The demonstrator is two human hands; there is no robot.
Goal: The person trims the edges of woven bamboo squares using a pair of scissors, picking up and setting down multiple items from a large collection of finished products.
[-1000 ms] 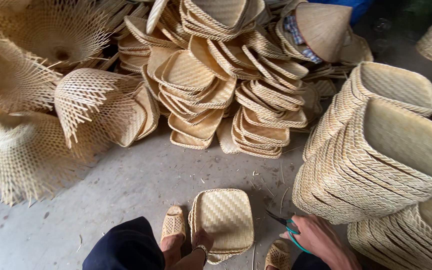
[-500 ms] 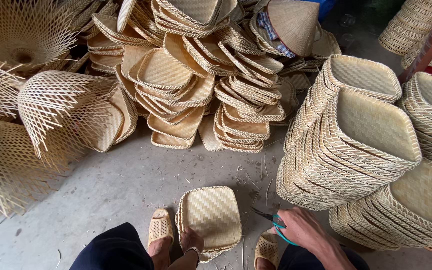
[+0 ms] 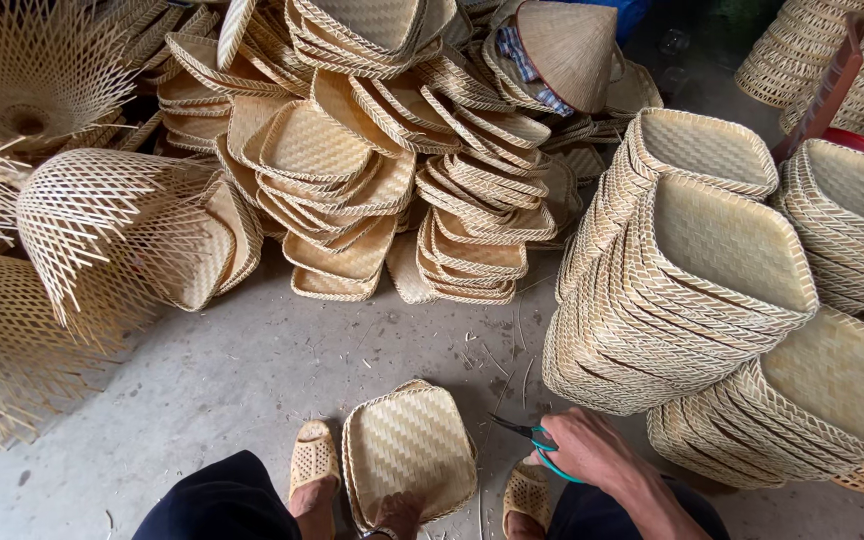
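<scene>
My R hand (image 3: 584,448) is curled knuckles-up, closed round teal-handled scissors (image 3: 530,440), blades poking left. L hand (image 3: 397,513) pinches the woven tray (image 3: 410,450) btwn my sandals, just left of the scissors.

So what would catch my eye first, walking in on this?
Woven bamboo trays in tall leaning stacks at right, more heaped at centre back. Spiky unfinished baskets lie at left. Low down, the right hand holds teal-handled scissors, while the left hand steadies one tray standing on the concrete floor.
</scene>
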